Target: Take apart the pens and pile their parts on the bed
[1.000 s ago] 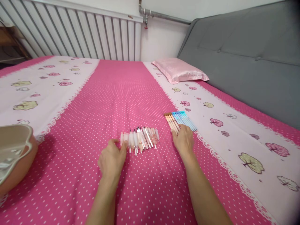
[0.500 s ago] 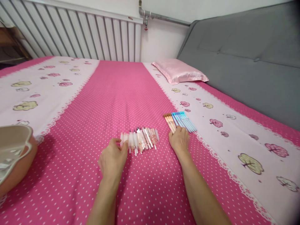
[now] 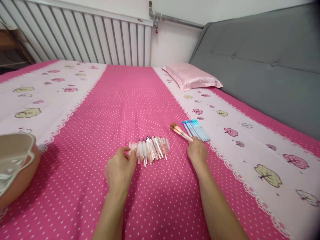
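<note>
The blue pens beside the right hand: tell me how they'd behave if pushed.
The blue pens look stiff, since they lie straight. Being slim and side by side with no band visible around them, they would probably slide or roll apart. Their thinness suggests they're light, so a small nudge might scatter the row.

You have bright, even, diffuse light around the pillow [image 3: 192, 76], whose satin catches a pale sheen; the light's source is outside your view. Nearer you and left of the pillow, the basin [image 3: 30, 171] lays a soft-edged shadow on the sheet [image 3: 48, 166]. In front of the pillow, the peach pens [image 3: 182, 133] in your right hand [image 3: 197, 152] look slightly soft. Right of the pillow, the headboard [image 3: 257, 50] stretches with wide-angle distortion into a dark, blurred corner.
</note>
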`<move>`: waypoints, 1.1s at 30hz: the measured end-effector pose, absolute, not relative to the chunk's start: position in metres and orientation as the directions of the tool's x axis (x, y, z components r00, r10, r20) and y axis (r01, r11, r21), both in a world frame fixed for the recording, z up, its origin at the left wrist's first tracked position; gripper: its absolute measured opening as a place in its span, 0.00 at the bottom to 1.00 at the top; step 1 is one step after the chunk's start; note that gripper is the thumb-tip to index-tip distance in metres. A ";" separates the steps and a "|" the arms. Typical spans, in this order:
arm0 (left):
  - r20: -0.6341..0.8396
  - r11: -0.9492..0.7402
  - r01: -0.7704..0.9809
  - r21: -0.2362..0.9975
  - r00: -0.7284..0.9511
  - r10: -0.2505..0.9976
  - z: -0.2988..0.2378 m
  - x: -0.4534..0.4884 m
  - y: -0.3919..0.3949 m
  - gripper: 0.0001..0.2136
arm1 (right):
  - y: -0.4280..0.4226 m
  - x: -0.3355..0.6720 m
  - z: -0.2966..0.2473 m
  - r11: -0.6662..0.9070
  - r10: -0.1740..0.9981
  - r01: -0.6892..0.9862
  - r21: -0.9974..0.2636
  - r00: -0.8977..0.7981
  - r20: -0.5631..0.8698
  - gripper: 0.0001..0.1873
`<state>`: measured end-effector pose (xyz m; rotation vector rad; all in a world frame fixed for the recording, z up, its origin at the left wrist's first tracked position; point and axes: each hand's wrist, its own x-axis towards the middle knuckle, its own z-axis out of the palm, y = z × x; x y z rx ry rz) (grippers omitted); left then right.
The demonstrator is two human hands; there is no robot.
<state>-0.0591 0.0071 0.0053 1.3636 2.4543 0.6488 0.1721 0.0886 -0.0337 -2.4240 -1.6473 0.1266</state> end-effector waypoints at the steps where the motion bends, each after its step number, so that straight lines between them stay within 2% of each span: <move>1: 0.014 0.439 0.736 0.515 -0.520 0.854 0.006 -0.059 0.007 0.19 | 0.087 0.173 -0.029 -0.333 0.937 0.915 -0.228 0.349 0.032 0.16; 5: 0.214 0.259 0.791 0.554 -0.436 0.874 0.005 -0.056 0.008 0.20 | 0.077 0.169 -0.002 -0.120 0.990 0.948 -0.296 0.135 0.030 0.14; 8: 0.419 0.025 0.870 0.492 -0.262 0.869 0.003 -0.053 0.010 0.26 | 0.063 0.155 0.016 0.051 0.998 0.931 -0.362 -0.035 0.050 0.14; 10: 0.482 -0.100 0.892 0.440 -0.142 0.864 -0.001 -0.051 0.010 0.28 | 0.053 0.144 0.024 0.109 0.994 0.909 -0.402 -0.112 0.015 0.13; 14: 0.450 -0.217 0.888 0.405 0.013 0.893 -0.009 -0.052 0.012 0.20 | 0.038 0.128 0.029 0.188 0.971 0.872 -0.451 -0.233 -0.046 0.13; 18: 0.373 -0.235 0.865 0.444 0.060 0.926 -0.011 -0.054 0.013 0.13 | 0.032 0.127 0.030 0.235 0.951 0.866 -0.441 -0.299 -0.081 0.14; 22: 0.289 -0.180 0.883 0.434 0.053 0.956 -0.008 -0.052 0.012 0.11 | 0.031 0.130 0.033 0.229 0.948 0.887 -0.400 -0.296 -0.114 0.13; 26: 0.264 -0.158 0.886 0.435 0.043 0.963 -0.007 -0.050 0.012 0.10 | 0.031 0.131 0.034 0.214 0.950 0.893 -0.396 -0.285 -0.129 0.12; 29: 0.259 -0.147 0.861 0.487 0.018 0.966 -0.008 -0.052 0.012 0.10 | 0.031 0.133 0.035 0.210 0.952 0.890 -0.404 -0.280 -0.123 0.13; 33: 0.237 -0.038 0.806 0.591 -0.128 0.963 -0.008 -0.056 0.011 0.11 | 0.034 0.139 0.036 0.186 0.957 0.880 -0.437 -0.263 -0.122 0.13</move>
